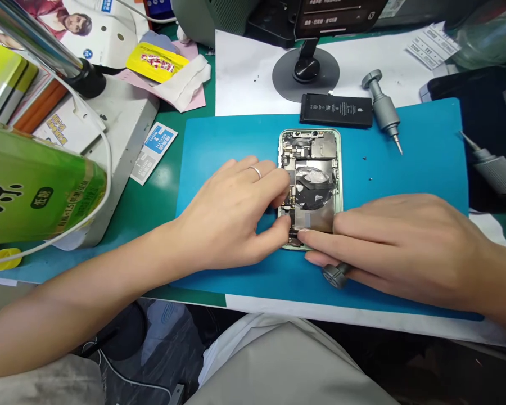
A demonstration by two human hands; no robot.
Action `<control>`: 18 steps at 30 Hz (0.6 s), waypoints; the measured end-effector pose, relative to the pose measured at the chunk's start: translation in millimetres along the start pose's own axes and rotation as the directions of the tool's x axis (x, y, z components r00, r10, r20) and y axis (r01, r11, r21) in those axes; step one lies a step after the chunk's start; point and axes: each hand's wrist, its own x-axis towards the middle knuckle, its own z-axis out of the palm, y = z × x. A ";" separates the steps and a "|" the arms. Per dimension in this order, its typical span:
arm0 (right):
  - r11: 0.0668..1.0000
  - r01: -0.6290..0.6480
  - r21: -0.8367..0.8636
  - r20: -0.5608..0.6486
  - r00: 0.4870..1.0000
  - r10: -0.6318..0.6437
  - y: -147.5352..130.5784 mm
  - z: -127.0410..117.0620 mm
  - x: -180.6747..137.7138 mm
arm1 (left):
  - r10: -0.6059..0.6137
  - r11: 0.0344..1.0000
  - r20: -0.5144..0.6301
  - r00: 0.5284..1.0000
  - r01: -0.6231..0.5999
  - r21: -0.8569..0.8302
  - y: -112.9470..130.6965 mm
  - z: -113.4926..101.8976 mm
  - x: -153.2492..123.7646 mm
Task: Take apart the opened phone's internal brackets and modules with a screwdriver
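Our fingers meet at the lower left corner of the opened phone: the left hand curls its fingertips onto the phone's left edge and pinches narrowly near the bottom, though we cannot tell whether it holds any small part. Our right hand lies flat and low, its fingers closed around a grey screwdriver whose knurled cap sticks out below the knuckles, while the tip is hidden at the phone's bottom edge. The phone lies face-open, upright in view, in the middle of the blue mat. Just above it, apart from it, lies a black battery, and beside that a second screwdriver, tip towards us. A few tiny screws sit on the mat to the right. A green box and a white cable crowd the left of the green desk, with a stand base on white paper behind.
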 end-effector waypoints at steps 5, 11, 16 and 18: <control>0.989 0.121 -0.080 0.005 0.993 -0.121 -1.6 -3.3 3.6 | -0.005 0.999 0.005 1.000 0.005 -0.040 -1.6 0.0 1.9; 0.988 0.130 -0.081 0.017 0.992 -0.129 -3.0 -5.4 8.0 | -0.031 0.998 0.006 1.000 0.031 -0.056 1.0 0.3 3.5; 0.986 0.150 -0.075 0.023 0.989 -0.148 -3.0 -6.8 7.0 | -0.060 0.987 -0.013 0.998 0.058 -0.147 2.2 -0.6 5.2; 0.985 0.159 -0.070 0.029 0.987 -0.157 -2.5 -6.3 6.1 | -0.053 0.984 -0.024 0.998 0.048 -0.169 1.0 -0.7 5.6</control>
